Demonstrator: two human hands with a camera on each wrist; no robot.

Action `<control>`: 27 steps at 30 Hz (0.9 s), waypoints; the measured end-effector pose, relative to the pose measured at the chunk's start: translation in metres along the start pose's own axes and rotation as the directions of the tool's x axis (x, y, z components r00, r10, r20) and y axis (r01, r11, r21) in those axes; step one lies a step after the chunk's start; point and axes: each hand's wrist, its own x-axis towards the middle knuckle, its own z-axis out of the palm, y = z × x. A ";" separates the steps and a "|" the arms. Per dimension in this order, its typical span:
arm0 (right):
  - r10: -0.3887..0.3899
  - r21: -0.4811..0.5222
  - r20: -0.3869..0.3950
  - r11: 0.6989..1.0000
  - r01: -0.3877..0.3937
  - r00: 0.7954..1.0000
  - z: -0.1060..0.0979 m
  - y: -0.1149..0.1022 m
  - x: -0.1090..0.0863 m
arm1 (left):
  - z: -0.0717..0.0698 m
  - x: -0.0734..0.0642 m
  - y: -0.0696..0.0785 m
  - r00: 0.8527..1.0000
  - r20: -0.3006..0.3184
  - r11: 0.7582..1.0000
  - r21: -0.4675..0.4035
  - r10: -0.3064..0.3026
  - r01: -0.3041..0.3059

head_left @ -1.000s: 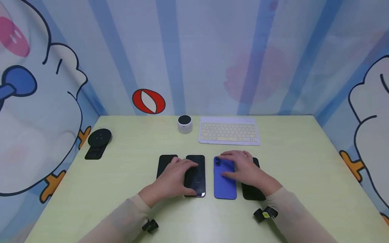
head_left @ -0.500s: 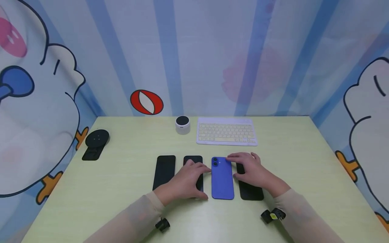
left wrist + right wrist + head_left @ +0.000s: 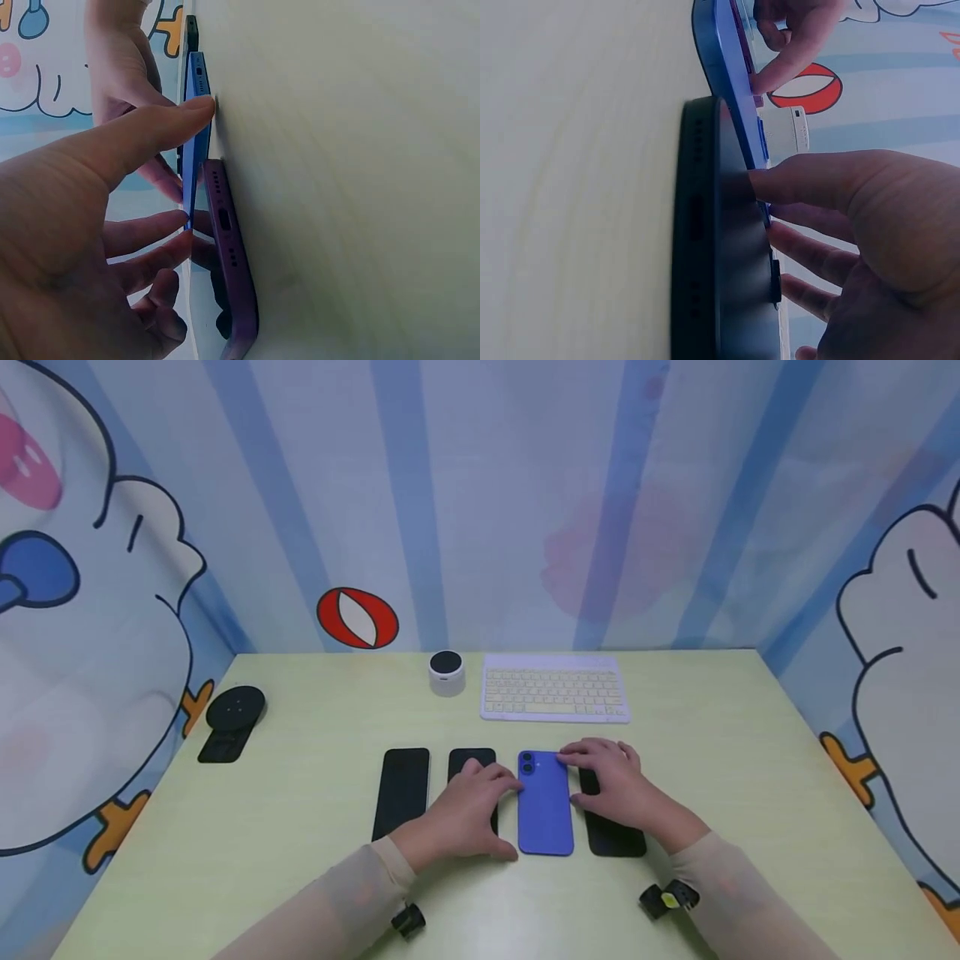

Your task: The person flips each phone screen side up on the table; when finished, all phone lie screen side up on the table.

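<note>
A striped blue wall covering (image 3: 510, 485) is standing behind the pale desk (image 3: 697, 743). Toward the back, a lilac keyboard (image 3: 555, 689) is lying flat. The left hand (image 3: 465, 817) is holding itself wide, thumb and fingers parted, its fingertips touching the left edge of the blue phone. The right hand (image 3: 613, 787) is also keeping its fingers spread, fingertips meeting that phone's upper right corner; whether its thumb is touching the side is hard to tell. The blue phone (image 3: 545, 814) is lying back up between the hands. A purple-edged phone (image 3: 232, 259) is lying under the left hand, a black phone (image 3: 401, 789) beyond it, and a dark phone (image 3: 618, 837) under the right hand. At far left, a black stand (image 3: 235, 710) is sitting; a small white speaker (image 3: 447, 675) is standing beside the keyboard.
</note>
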 end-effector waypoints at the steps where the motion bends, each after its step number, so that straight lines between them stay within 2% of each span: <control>1: 0.001 0.002 -0.001 1.000 -0.001 1.000 0.000 0.000 0.000 | 0.001 0.000 0.000 1.000 -0.007 1.000 -0.001 0.000 0.000; 8: 0.010 0.014 -0.003 1.000 -0.010 1.000 0.000 -0.001 -0.001 | 0.004 0.004 0.001 0.999 -0.048 0.999 0.032 0.013 -0.011; 21: 0.038 0.083 -0.028 0.996 -0.036 0.999 0.003 0.006 -0.002 | 0.004 0.006 -0.002 0.997 -0.069 0.999 -0.033 -0.027 0.025; 27: 0.052 0.111 -0.051 0.993 -0.046 0.997 0.005 0.004 0.000 | 0.005 0.007 -0.004 0.997 -0.070 0.999 -0.036 -0.029 0.027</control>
